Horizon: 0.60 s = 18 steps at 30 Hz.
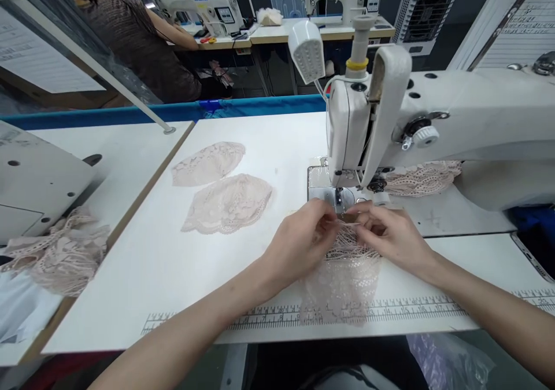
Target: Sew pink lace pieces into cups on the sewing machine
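Note:
My left hand point(306, 234) and my right hand point(390, 234) meet just in front of the sewing machine's point(351, 124) presser foot point(339, 198). Between them they pinch the upper edge of a pale pink lace piece point(340, 286), with a thin strand stretched from one set of fingertips to the other. The lace hangs down over the printed ruler point(269, 317) along the table's front. Fingers partly cover the needle plate point(318, 187). To the left, two cut lace pieces point(228, 203) lie flat on the white table.
Behind the needle, a lace bundle point(425, 179) rests under the machine arm. More lace point(71, 257) is heaped at the left beside another machine point(41, 176). A phone point(531, 257) lies at the right edge. Beyond the blue cloth barrier point(260, 106), a person point(139, 43) sits near other machines.

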Motion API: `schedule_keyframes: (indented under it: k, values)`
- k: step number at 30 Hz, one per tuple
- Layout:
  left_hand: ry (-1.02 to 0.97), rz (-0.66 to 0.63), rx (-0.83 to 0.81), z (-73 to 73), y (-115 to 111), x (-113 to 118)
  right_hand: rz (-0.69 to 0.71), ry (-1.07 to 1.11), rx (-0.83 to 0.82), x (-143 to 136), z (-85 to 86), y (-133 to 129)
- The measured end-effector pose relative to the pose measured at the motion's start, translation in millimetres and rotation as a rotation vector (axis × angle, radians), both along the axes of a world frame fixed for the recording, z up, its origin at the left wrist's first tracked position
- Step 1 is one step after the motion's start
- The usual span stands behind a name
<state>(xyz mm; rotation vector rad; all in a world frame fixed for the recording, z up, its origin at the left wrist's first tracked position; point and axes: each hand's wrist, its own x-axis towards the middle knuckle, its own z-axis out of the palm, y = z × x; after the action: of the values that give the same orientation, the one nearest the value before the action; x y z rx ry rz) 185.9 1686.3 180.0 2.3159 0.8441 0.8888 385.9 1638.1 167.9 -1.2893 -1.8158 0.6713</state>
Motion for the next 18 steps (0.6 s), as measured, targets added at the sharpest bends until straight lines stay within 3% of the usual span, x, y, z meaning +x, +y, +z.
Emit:
schedule_keyframes:
  k: [5,8,11,18]
  values:
    - [0.074,-0.009,0.44,-12.7,3.0,2.8,0.027,-0.161,0.214,2.5,-4.9,-0.7]
    - [0.046,0.015,0.618,-15.6,5.2,3.1,0.062,-0.201,0.331,4.0,-7.6,-1.6]
    - [0.003,0.014,0.69,-14.5,6.6,4.0,0.058,-0.231,0.373,4.6,-8.1,-3.0]
    - [-0.011,-0.033,0.685,-14.9,7.9,5.6,0.074,-0.282,0.452,4.5,-6.9,-4.1]
